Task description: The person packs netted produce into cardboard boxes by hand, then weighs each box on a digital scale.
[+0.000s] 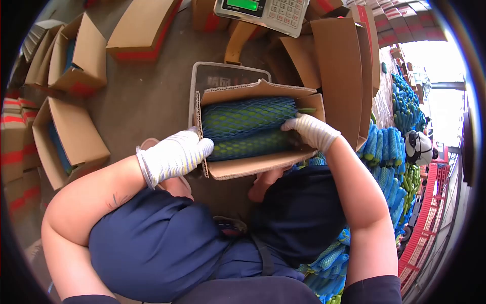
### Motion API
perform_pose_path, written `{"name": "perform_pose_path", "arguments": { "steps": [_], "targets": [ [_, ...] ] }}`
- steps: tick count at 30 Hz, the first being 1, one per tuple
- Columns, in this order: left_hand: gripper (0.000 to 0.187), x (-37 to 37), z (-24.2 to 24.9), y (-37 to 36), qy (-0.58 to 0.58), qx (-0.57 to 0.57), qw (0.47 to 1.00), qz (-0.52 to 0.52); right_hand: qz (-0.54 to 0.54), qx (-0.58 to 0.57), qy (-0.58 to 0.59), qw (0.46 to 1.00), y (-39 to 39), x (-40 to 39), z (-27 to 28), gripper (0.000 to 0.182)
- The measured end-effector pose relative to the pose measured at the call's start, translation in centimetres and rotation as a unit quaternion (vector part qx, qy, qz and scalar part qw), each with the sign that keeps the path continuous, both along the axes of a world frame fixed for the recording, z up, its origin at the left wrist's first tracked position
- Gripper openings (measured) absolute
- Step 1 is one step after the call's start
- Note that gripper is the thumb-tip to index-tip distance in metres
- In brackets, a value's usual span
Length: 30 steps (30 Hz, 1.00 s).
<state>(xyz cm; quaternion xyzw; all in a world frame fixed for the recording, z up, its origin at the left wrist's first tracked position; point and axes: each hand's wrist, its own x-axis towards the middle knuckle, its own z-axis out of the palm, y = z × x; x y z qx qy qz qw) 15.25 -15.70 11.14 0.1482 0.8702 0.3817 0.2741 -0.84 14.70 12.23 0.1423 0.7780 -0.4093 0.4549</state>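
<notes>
An open cardboard box (243, 169) sits on the platform of a scale (194, 83), with green vegetables in blue mesh sleeves (248, 115) lying side by side in it. My left hand (177, 154), in a white knitted glove, is closed round the box's left wall, its thumb at the inner side. Inside the right end, my right hand (309, 130), gloved too, has its fingers bent against the end of the meshed vegetables; some fingertips are hidden. The scale's display unit (263, 12) with a green screen and keypad stands beyond the box.
Open boxes (76, 55) stand at the left, with another (71, 142) nearer. Tall cardboard boxes (341, 76) are close by on the right. Blue-meshed vegetables (387, 147) are piled further right, near a person (420, 148). More mesh bundles (326, 273) lie beside my leg.
</notes>
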Motion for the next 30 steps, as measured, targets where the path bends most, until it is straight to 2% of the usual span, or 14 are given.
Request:
{"name": "perform_pose_path", "arguments": {
  "steps": [3, 5, 6, 9, 11, 12, 13, 15, 16, 19, 23, 25, 27, 30],
  "targets": [
    [0.027, 0.3, -1.0, 0.1, 0.032, -0.009, 0.999, 0.021, 0.075, 0.026, -0.019, 0.997, -0.3, 0.5, 2.0, 0.043],
    [0.025, 0.0, -0.6, -0.1, 0.024, -0.014, 1.0, 0.003, 0.12, 0.151, -0.028, 0.981, -0.9, 1.0, 2.9, 0.047],
    [0.025, -0.1, -0.3, -0.1, 0.024, -0.027, 0.999, -0.007, 0.002, 0.097, 0.026, 0.995, -0.9, 1.9, 2.0, 0.053],
    [0.024, 0.0, -0.6, 0.1, 0.03, -0.025, 0.999, -0.006, -0.122, 0.1, 0.097, 0.983, -1.6, 2.4, 1.9, 0.065],
    [0.025, -0.2, -0.8, 0.2, 0.033, -0.012, 0.999, 0.005, -0.035, 0.106, 0.098, 0.989, -0.8, 1.3, -0.2, 0.066],
    [0.025, -0.5, -0.5, 0.2, 0.033, -0.03, 0.999, -0.014, 0.104, 0.186, 0.152, 0.965, -0.9, 0.6, -1.5, 0.066],
    [0.026, -0.8, -0.2, 0.4, 0.035, -0.048, 0.998, -0.034, 0.239, 0.261, 0.204, 0.913, -1.4, 0.1, -2.1, 0.068],
    [0.027, -1.0, -0.6, 0.0, 0.017, -0.021, 1.0, 0.009, 0.341, 0.345, 0.225, 0.845, -3.6, -0.7, -2.5, 0.069],
    [0.031, -0.9, -1.0, -0.3, 0.046, -0.025, 0.999, -0.004, 0.372, 0.376, 0.255, 0.809, -4.0, -1.4, -3.8, 0.048],
    [0.041, -0.7, -0.7, -0.3, 0.025, -0.009, 0.998, 0.05, 0.437, 0.385, 0.213, 0.784, -4.9, -0.6, 0.7, 0.048],
    [0.054, -1.2, 1.2, 0.5, -0.088, 0.003, 0.983, 0.161, 0.266, 0.308, 0.519, 0.752, -0.8, 2.1, 7.2, 0.042],
    [0.05, -1.5, 2.0, 0.1, -0.061, -0.027, 0.995, 0.076, 0.276, 0.376, 0.497, 0.732, 3.5, 1.8, 5.8, 0.033],
    [0.045, -0.7, 1.3, -0.2, 0.029, 0.011, 0.994, 0.102, 0.334, 0.289, 0.315, 0.84, 4.6, 1.3, 4.3, 0.031],
    [0.037, 0.5, -0.5, -2.6, 0.042, -0.002, 0.986, 0.164, 0.356, 0.286, 0.388, 0.801, 1.3, 1.3, 5.1, 0.029]
  ]
}}
